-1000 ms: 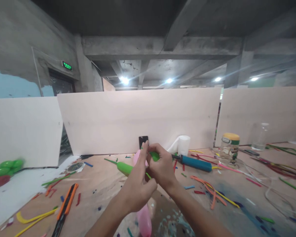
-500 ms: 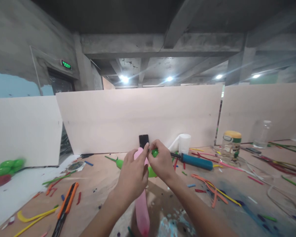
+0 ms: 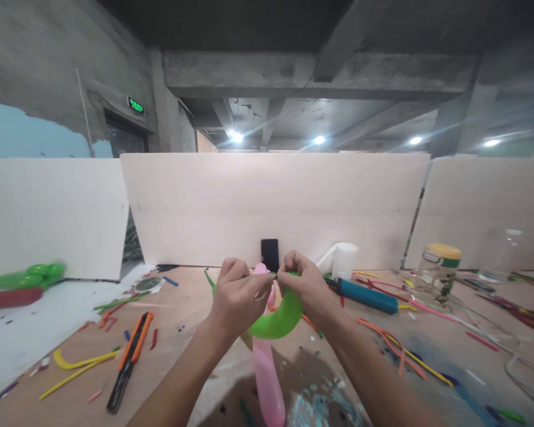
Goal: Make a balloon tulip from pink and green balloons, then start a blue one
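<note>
My left hand (image 3: 240, 293) is closed, its thumb and finger pinching close to the end of a green balloon (image 3: 279, 323). Opposite it, my right hand (image 3: 305, 284) pinches the same green balloon near its upper right part. The long balloon curves downward between both hands, and its thin uninflated tail shows left of my left hand. A pink balloon (image 3: 269, 379) hangs or lies behind the green one, running toward the front edge of the view. Its upper tip sticks up between my hands. Whether my fingers also grip the pink balloon is hidden.
A blue hand pump (image 3: 367, 296), a white paper roll (image 3: 345, 260) and a lidded jar (image 3: 436, 276) stand or lie right. An orange-black utility knife (image 3: 131, 359) lies left, with uninflated balloons (image 3: 394, 347) scattered about. A phone (image 3: 270, 255) leans on the white board (image 3: 271, 201).
My hands have drawn slightly apart at the fingertips, and the green balloon now shows as a curve below them. The camera view has shifted a little to the left.
</note>
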`<act>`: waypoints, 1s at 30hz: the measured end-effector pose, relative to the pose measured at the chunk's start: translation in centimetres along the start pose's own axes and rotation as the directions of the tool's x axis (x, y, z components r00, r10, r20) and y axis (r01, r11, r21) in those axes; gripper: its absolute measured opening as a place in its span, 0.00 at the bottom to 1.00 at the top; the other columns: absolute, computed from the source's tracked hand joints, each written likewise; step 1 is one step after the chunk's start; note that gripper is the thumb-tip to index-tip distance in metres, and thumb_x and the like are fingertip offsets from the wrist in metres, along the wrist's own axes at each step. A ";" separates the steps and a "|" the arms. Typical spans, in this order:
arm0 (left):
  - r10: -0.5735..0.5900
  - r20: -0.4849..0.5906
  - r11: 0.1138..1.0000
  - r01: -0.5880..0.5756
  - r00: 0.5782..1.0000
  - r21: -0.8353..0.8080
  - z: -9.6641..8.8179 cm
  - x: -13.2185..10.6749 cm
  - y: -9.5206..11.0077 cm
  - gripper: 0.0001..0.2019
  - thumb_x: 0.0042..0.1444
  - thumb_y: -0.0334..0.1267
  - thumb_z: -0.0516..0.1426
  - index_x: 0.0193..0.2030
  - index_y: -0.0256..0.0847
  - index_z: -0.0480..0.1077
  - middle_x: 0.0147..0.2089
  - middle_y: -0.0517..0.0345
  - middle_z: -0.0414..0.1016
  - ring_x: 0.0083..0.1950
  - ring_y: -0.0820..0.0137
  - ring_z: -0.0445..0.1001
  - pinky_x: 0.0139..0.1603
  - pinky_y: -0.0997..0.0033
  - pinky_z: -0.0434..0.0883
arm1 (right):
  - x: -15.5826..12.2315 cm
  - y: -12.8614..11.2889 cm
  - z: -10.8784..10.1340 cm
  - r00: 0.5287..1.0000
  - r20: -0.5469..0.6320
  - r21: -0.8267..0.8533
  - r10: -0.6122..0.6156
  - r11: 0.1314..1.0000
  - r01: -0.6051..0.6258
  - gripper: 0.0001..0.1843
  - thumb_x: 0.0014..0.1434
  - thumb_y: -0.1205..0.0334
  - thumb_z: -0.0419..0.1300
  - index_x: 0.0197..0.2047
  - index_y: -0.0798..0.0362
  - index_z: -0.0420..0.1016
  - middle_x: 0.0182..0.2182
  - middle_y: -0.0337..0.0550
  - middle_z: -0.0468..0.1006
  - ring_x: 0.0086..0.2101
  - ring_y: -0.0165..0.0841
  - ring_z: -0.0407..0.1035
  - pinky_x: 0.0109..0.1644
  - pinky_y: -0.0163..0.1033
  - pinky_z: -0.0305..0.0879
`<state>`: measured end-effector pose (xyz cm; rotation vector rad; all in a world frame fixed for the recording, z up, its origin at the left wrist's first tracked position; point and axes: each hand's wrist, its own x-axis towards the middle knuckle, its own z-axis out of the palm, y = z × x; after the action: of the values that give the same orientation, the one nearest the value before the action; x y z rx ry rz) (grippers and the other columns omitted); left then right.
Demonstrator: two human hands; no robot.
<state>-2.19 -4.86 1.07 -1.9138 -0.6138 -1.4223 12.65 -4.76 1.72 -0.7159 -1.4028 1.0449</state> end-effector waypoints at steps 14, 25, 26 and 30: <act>0.000 0.005 0.995 0.001 1.000 -0.103 -1.2 1.0 1.0 0.12 0.48 0.25 0.59 0.38 0.43 0.71 0.25 0.62 0.67 0.28 0.74 0.63 0.28 0.75 0.65 | -0.8 -1.5 -0.1 0.942 0.240 0.357 0.235 0.881 -0.311 0.14 0.40 0.70 0.58 0.26 0.50 0.55 0.15 0.28 0.65 0.16 0.24 0.59 0.23 0.31 0.58; 0.044 0.155 0.997 -0.035 0.987 -0.062 -1.3 1.4 1.2 0.07 0.53 0.26 0.54 0.31 0.41 0.70 0.24 0.61 0.62 0.30 0.72 0.63 0.34 0.70 0.63 | 0.1 0.3 -0.6 0.910 0.302 0.374 0.283 0.843 -0.387 0.13 0.41 0.70 0.59 0.23 0.51 0.55 0.12 0.28 0.64 0.15 0.23 0.58 0.21 0.29 0.54; 0.045 0.173 0.997 -0.034 0.984 -0.064 -1.4 1.3 1.2 0.07 0.53 0.26 0.54 0.31 0.41 0.70 0.24 0.61 0.62 0.30 0.72 0.63 0.34 0.70 0.62 | 0.1 0.5 -0.7 0.903 0.317 0.373 0.290 0.837 -0.400 0.13 0.41 0.70 0.59 0.23 0.51 0.55 0.12 0.28 0.63 0.15 0.23 0.58 0.21 0.29 0.54; 0.016 0.212 0.998 -0.002 0.977 -0.064 -1.3 1.3 1.2 0.07 0.54 0.26 0.53 0.29 0.40 0.68 0.24 0.60 0.63 0.30 0.71 0.63 0.34 0.69 0.61 | 0.2 1.2 -1.1 0.859 0.411 0.362 0.306 0.810 -0.462 0.12 0.40 0.71 0.59 0.25 0.51 0.57 0.14 0.27 0.63 0.16 0.23 0.59 0.22 0.29 0.54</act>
<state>-1.75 -6.62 2.29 -2.1339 -0.6647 -1.2545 13.55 -3.89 0.58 -0.5005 -1.2404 1.8254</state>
